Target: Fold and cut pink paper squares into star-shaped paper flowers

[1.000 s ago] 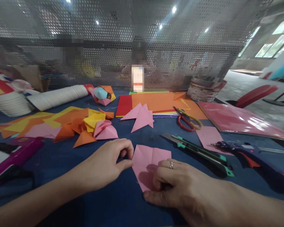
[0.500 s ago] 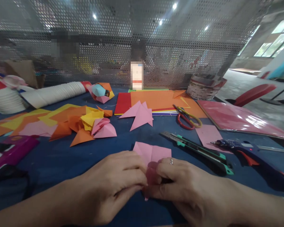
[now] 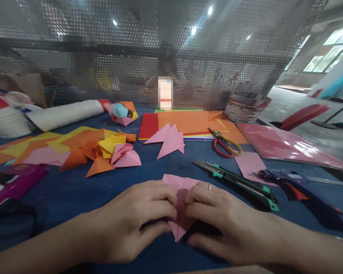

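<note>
A partly folded sheet of pink paper (image 3: 181, 220) lies on the blue table in front of me, creased down the middle and pointed at its near end. My left hand (image 3: 143, 217) pinches its left edge between curled fingers and thumb. From the other side, the bent fingers of my right hand (image 3: 217, 219), with a ring on one, press on the paper's right half. That hand's thumb sits lower, apart from the sheet. Both hands hide parts of the paper's edges. Beyond it are folded pink paper pieces (image 3: 170, 140).
Right of my hands lie a green-and-black utility knife (image 3: 240, 182), a blue glue gun (image 3: 297, 186), a pink paper piece (image 3: 251, 165) and scissors (image 3: 224, 144). Coloured sheets (image 3: 188, 121) lie behind. Folded paper shapes (image 3: 95, 150) and stacked paper cups (image 3: 68, 114) are left.
My right thumb has come away from the paper's near point, which now shows uncovered. The right fingers have shifted slightly up the sheet. My left hand stays about where it was.
</note>
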{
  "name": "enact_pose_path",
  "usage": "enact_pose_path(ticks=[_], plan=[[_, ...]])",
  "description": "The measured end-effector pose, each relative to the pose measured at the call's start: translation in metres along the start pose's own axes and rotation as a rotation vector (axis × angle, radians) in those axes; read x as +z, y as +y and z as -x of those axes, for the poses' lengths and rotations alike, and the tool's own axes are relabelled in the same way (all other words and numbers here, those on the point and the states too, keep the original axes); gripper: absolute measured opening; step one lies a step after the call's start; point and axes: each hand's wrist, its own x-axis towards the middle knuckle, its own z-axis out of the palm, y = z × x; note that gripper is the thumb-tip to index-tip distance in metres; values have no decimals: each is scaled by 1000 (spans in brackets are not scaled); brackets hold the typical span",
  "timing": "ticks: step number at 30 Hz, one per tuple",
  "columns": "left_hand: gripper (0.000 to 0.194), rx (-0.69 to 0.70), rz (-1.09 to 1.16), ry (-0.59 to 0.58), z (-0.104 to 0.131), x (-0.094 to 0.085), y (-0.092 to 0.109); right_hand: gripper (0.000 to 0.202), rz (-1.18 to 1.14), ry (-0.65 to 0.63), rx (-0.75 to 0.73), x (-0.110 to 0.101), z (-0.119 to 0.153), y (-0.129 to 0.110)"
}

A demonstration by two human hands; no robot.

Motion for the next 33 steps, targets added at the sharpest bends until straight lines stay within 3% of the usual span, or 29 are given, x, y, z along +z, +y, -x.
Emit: enact_pose_path(ticks=[6, 9, 12, 18, 25, 30, 33], plan=[[29, -16, -21, 29, -1, 0, -6, 16, 19, -2, 54, 1, 0, 2], [37, -104, -17, 53, -3, 2, -12, 21, 26, 32, 68, 0, 0, 2], [33, -170, 8, 90, -5, 2, -15, 31, 2, 88, 158, -1, -1, 2], [25, -167, 6, 166, -6, 0, -11, 22, 34, 202, 361, 0, 2, 7], [31, -244, 92, 242, -6, 0, -2, 32, 83, 246, 339, 7, 5, 18], [36, -295, 218, 205, -9, -2, -1, 32, -61, 279, 332, 2, 3, 14], [29, -296, 220, 223, -10, -5, -4, 41, -157, 257, 305, -5, 1, 6]])
